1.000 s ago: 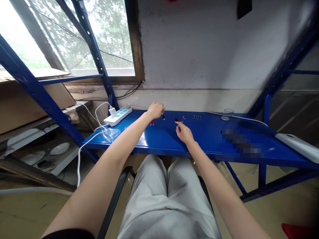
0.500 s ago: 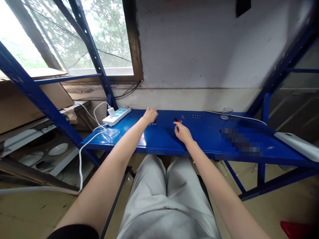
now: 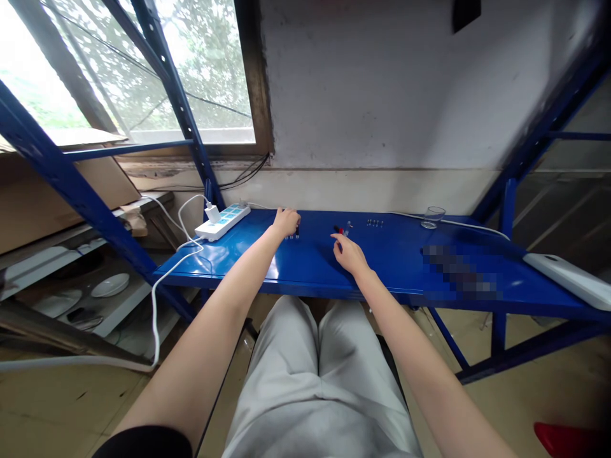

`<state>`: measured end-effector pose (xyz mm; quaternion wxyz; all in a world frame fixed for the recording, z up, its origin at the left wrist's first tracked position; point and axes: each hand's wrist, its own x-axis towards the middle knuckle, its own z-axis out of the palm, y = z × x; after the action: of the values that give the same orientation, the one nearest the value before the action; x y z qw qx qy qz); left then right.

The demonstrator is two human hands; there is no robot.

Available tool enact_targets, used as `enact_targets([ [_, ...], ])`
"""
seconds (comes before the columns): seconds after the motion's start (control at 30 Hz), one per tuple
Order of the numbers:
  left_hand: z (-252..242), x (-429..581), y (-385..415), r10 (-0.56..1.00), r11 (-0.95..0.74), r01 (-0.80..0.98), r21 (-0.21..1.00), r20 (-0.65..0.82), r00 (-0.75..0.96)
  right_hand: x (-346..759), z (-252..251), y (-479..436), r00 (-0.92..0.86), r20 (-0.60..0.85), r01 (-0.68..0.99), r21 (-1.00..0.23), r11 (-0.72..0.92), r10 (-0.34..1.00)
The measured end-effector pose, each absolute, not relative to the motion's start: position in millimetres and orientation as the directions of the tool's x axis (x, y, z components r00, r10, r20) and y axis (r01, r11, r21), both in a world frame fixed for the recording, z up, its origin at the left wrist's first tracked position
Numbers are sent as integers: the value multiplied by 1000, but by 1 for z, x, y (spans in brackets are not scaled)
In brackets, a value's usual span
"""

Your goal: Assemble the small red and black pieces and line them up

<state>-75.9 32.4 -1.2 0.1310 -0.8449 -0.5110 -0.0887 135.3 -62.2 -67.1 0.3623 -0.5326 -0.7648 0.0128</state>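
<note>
My left hand is over the blue table, its fingers bent and closed beside a row of small dark and clear pieces; what its fingertips hold is too small to make out. My right hand hovers near the middle of the table with the index finger extended and the other fingers curled loosely. Just beyond that finger lie a small red and black item and some tiny clear pieces. Farther right, several tiny pieces form a short row.
A white power strip with a plug and cable sits at the table's left end. Toward the back right stands a clear glass. A white device lies at the right edge. Blue metal posts rise on both sides.
My left hand has shifted very slightly, and a little more of the dark piece beside its fingers shows. The right hand keeps nearly the same place and shape.
</note>
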Motion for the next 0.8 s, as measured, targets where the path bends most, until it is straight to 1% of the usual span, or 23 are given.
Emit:
enact_targets([
  [0.3, 0, -74, 33, 874, -406, 913, -45, 273, 402, 135, -67, -61, -163, 534, 795, -426, 431, 829],
  [0.47, 0, -75, 33, 879, -400, 916, -21, 274, 390, 136, -70, -59, -163, 538, 796, -423, 433, 827],
  [0.63, 0, -75, 33, 882, -398, 917, -18, 269, 388, 137, -69, -60, -149, 545, 791, -435, 430, 825],
  [0.8, 2, -75, 31, 892, -389, 920, -43, 232, 388, 139, -71, -59, -79, 607, 751, -486, 448, 791],
])
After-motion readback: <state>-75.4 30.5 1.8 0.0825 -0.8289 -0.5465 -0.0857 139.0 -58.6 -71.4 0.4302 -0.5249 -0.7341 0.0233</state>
